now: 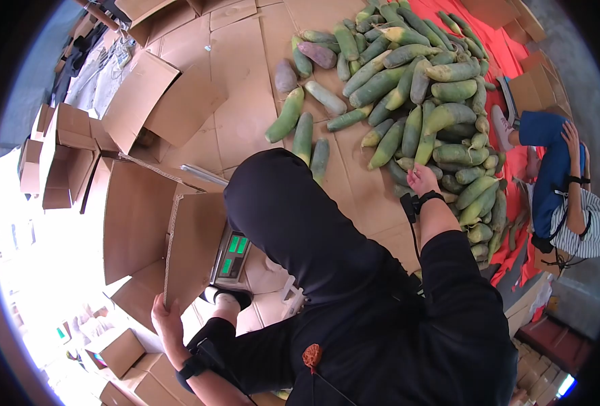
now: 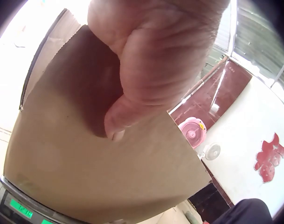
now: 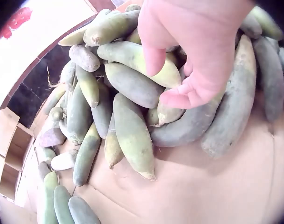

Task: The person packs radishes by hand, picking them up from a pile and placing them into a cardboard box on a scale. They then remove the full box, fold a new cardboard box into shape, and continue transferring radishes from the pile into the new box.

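On the left, my left hand (image 1: 168, 325) grips the edge of a cardboard box (image 1: 195, 237). The thumb lies flat against the board in the left wrist view, and the other fingers are hidden. The box stands at a digital scale (image 1: 232, 256) with lit green displays. My right hand (image 1: 423, 180) is at the near side of a heap of green radishes (image 1: 398, 74). In the right wrist view its thumb and loosely bent fingers lie on either side of the pale tip of one green radish (image 3: 142, 63), with a gap between them.
Loose radishes (image 1: 286, 116) lie on flattened cardboard (image 1: 239, 74) beside the heap. Other open boxes (image 1: 70, 159) stand at the far left. Another person (image 1: 557, 183) sits at the right, by a red sheet (image 1: 510, 142). A pink fan (image 2: 192, 132) stands in the background.
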`<state>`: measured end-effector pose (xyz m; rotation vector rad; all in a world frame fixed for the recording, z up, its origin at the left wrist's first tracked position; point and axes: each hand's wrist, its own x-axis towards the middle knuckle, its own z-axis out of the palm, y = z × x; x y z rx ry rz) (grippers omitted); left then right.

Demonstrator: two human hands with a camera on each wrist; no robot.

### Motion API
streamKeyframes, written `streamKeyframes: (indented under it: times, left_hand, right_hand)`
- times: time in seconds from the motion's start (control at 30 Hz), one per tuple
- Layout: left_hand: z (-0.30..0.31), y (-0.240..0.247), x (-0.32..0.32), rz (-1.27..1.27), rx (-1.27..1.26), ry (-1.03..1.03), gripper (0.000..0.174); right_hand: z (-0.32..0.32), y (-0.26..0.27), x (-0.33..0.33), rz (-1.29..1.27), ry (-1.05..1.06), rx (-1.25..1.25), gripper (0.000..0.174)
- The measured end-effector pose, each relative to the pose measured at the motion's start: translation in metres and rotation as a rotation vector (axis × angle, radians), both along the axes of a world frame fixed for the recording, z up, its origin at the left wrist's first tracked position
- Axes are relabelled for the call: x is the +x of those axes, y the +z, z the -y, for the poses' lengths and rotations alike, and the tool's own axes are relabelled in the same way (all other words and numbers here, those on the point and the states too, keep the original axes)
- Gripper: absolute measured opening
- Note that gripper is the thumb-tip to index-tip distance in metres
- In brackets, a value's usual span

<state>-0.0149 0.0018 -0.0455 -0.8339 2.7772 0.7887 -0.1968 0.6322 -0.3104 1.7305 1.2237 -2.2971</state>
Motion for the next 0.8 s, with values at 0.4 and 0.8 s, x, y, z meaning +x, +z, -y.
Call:
streamKeyframes:
  times: [0.4,0.8]
  left_hand:
    - [-0.002,0.005,-0.002,-0.018,-0.052,-0.049,0.02]
    - [0.001,0.005,0.0,0.015,-0.052,-0.055,0.027]
  right_hand:
    - [0.046,0.001,-0.012,-0.024,0.005,0.053,0.014]
    - [0.074,0.093,-0.001,-0.23,0.489,0.736,0.023]
